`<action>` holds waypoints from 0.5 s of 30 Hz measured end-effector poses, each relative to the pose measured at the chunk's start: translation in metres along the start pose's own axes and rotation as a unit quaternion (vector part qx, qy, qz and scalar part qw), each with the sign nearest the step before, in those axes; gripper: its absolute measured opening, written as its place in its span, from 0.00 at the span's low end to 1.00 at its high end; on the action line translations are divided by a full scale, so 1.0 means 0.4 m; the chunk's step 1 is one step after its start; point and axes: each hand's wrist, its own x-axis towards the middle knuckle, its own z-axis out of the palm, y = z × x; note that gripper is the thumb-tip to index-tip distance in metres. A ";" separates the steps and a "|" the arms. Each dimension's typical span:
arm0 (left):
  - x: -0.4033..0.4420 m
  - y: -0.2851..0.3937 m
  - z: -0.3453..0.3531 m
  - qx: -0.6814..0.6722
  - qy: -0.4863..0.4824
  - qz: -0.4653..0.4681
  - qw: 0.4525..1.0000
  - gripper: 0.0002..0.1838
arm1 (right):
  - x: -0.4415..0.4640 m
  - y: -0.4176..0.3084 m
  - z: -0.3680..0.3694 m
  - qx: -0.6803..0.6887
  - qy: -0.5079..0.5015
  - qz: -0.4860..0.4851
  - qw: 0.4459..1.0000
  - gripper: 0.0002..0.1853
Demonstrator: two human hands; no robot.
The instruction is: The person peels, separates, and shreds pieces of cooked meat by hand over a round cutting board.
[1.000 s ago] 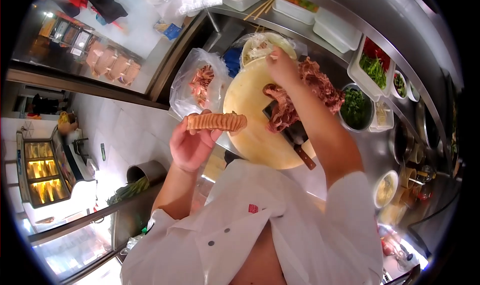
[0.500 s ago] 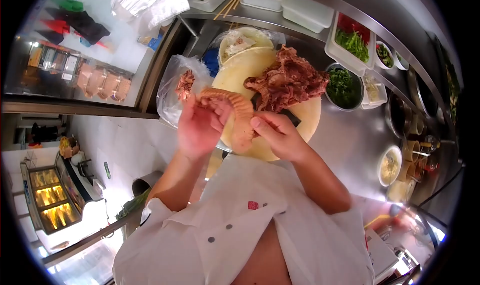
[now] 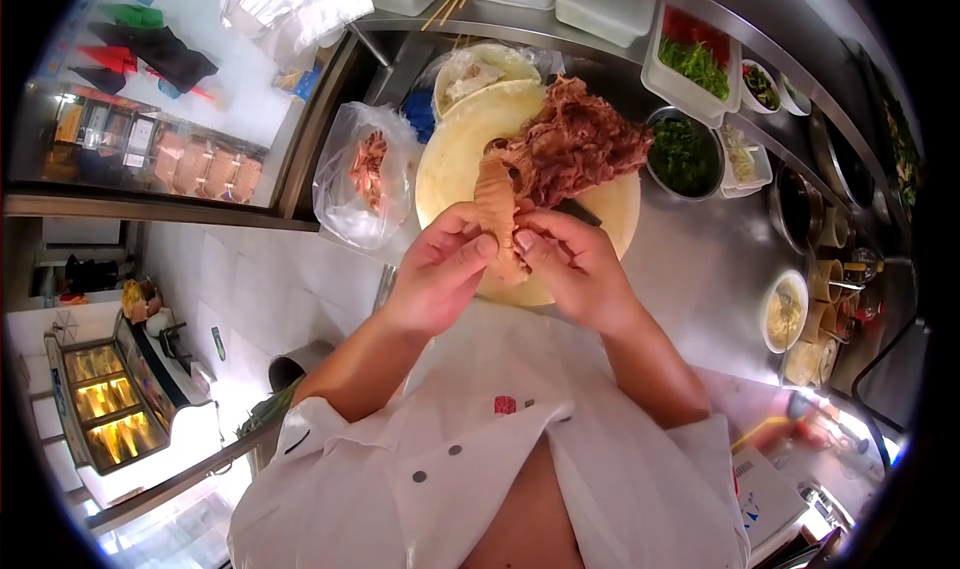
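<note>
In front of my chest, above the round cutting board, both hands hold a long, ridged, tan strip of meat. My left hand pinches its left edge near the lower end. On the opposite side, the fingers of my right hand grip the same end. The strip's upper part points away from me toward a big pile of reddish-brown cooked meat on the board. A dark flat object, partly hidden behind my right hand, lies on the board. Left of the board, a clear plastic bag holds reddish-brown pieces.
Behind the board sits a pale round container. Chopped greens fill a metal bowl at the right, near a white tub of greens and red pieces. Farther right stands a bowl of pale food. A window frame borders the left side.
My left hand, open beside the strip before, has come right and closed on it. The strip has turned from a curve toward the left to nearly straight away from me.
</note>
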 end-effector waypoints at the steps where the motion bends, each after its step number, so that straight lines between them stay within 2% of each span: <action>1: 0.000 0.002 0.014 -0.001 0.015 0.007 1.000 0.18 | -0.003 0.002 0.012 -0.001 0.022 -0.013 1.000 0.11; 2: 0.000 0.006 0.020 -0.018 0.024 0.006 1.000 0.18 | -0.004 0.003 0.018 -0.003 0.044 -0.027 0.999 0.11; 4: 0.004 0.014 0.027 -0.052 0.042 0.004 0.998 0.18 | -0.003 -0.018 0.014 -0.148 0.079 -0.153 0.974 0.11; 5: 0.004 0.023 0.029 -0.062 0.037 -0.003 0.997 0.18 | -0.005 -0.026 0.010 -0.217 0.095 -0.213 0.948 0.12; 8: -0.003 0.038 0.033 -0.070 0.039 -0.020 0.997 0.18 | -0.031 -0.027 -0.004 -0.351 0.143 -0.300 0.875 0.17; 11: -0.006 0.036 0.044 -0.043 0.064 -0.032 0.996 0.19 | -0.059 -0.063 0.020 -0.357 0.103 -0.288 0.883 0.22; 13: -0.011 0.040 0.062 -0.043 0.082 -0.051 0.994 0.19 | -0.066 -0.055 0.027 -0.388 0.099 -0.307 0.863 0.21; 15: -0.013 0.038 0.090 -0.029 0.109 -0.028 0.993 0.20 | -0.068 -0.042 0.031 -0.404 0.102 -0.320 0.851 0.19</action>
